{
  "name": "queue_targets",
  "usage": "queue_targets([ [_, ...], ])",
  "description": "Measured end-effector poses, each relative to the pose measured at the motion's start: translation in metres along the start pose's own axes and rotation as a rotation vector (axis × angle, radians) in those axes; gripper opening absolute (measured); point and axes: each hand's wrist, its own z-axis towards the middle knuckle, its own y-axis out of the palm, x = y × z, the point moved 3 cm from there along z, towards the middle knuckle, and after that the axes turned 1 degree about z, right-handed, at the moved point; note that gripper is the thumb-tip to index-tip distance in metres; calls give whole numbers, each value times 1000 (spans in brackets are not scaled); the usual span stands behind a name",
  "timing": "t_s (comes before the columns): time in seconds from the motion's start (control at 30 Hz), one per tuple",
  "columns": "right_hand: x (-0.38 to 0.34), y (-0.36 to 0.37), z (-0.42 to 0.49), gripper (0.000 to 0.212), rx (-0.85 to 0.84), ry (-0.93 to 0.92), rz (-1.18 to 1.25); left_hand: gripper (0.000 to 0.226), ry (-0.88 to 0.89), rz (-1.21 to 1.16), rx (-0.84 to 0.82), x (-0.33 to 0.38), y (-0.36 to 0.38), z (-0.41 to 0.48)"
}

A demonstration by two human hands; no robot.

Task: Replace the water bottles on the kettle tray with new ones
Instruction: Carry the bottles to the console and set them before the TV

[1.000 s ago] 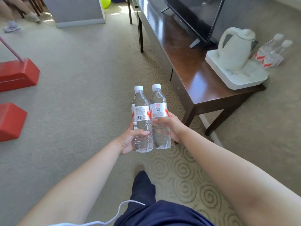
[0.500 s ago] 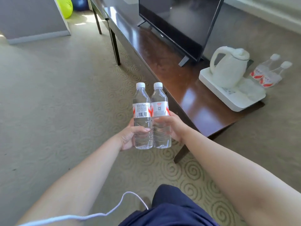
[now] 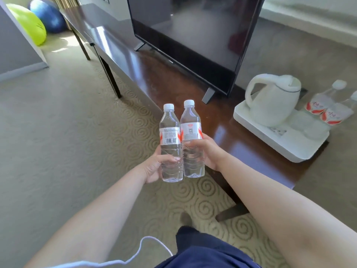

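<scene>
Left hand [image 3: 154, 168] wrapped around barcode-side bottle [image 3: 171, 144], right hand [image 3: 207, 151] around second bottle [image 3: 192, 140]; both upright, touching, over carpet. Two old bottles [image 3: 328, 109] leaning at far end of white kettle tray [image 3: 270, 140], beside kettle [image 3: 274, 101], on tabletop [image 3: 173, 84].

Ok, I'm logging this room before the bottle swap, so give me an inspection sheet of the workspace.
Surface: dark glossy wooden table, bare in front of the tray.
Job's things: white kettle tray at the table's right end, white kettle on it; two bottles on the tray at its far side; two upright capped bottles in hand.
Clutter: nothing seen.
Grippers: left hand holds the barcode bottle; right hand holds the other bottle.
Cables: white cord at the bottom edge.
Surroundings: television, patterned carpet, green ball, blue ball.
</scene>
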Motion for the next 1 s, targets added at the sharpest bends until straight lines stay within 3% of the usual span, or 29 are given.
queue_targets([
  [0.23,-62,-24,80,62,92,-61,61,77,28,83,-93,92,-11,91],
  [0.4,-92,-49,111,51,209,-74,89,83,6,156,-181,137,-6,150],
  [0.6,-121,-72,146,73,413,-99,161,86,-62,285,-318,185,4,221],
  [1.0,-148,-97,194,70,745,-188,185,92,-117,531,-613,247,16,328],
])
